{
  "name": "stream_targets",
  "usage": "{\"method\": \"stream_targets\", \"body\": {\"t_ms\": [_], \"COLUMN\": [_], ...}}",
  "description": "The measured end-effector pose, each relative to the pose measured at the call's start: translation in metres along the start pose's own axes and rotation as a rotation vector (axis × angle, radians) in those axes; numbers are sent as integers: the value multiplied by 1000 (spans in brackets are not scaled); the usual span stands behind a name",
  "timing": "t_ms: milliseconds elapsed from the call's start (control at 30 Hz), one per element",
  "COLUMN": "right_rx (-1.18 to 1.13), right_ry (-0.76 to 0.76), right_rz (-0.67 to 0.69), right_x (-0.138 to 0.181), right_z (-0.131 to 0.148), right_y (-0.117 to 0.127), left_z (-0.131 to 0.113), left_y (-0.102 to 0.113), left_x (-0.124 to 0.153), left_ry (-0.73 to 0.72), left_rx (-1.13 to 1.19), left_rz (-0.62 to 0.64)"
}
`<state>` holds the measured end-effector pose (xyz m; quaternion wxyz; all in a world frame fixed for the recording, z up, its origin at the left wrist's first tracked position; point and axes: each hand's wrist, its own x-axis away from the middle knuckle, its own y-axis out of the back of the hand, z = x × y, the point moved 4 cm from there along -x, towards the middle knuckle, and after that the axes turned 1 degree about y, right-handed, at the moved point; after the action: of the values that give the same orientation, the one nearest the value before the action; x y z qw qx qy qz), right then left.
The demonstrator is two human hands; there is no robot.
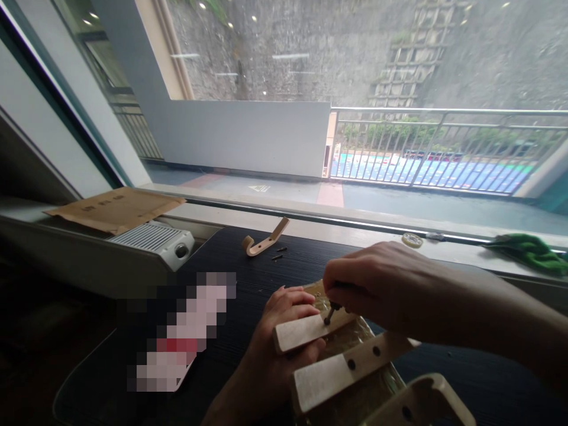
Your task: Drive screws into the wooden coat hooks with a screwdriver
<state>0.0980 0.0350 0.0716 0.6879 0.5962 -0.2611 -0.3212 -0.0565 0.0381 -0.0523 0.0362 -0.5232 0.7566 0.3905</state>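
My left hand (284, 337) grips a pale wooden hook (299, 332), with fingers on its far side and the thumb on its near side. The hook lies across a brownish board in shiny clear wrap (350, 343). Closed above it, my right hand (370, 281) holds a small screwdriver (332, 307), its handle mostly hidden in the fist. The dark tip meets a screw hole in the hook. Closer to me on the board are a second hook (323, 378) with two dark screw heads or holes and a third, curved hook (426, 399).
A loose wooden hook (264, 244) lies on the dark table (239, 307) beside two dark screws (277, 256). A blurred-out pinkish item (190, 331) is at left. Along the window sill are a brown envelope (119, 207), a tape roll (412, 239) and a green cloth (530, 251).
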Motion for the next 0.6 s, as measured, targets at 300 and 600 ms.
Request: {"method": "stream_targets", "body": {"t_ms": [300,600], "right_rx": [105,96], "right_ry": [-140,-137], "right_rz": [-180,-71], "right_x": [-7,4], "right_z": [-4,1], "right_y": [-9,4], "left_z": [2,1], "left_y": [-2,0], "left_x": [0,-1], "left_ry": [11,-19], "left_rx": [41,30], "left_rz": [12,-15]}}
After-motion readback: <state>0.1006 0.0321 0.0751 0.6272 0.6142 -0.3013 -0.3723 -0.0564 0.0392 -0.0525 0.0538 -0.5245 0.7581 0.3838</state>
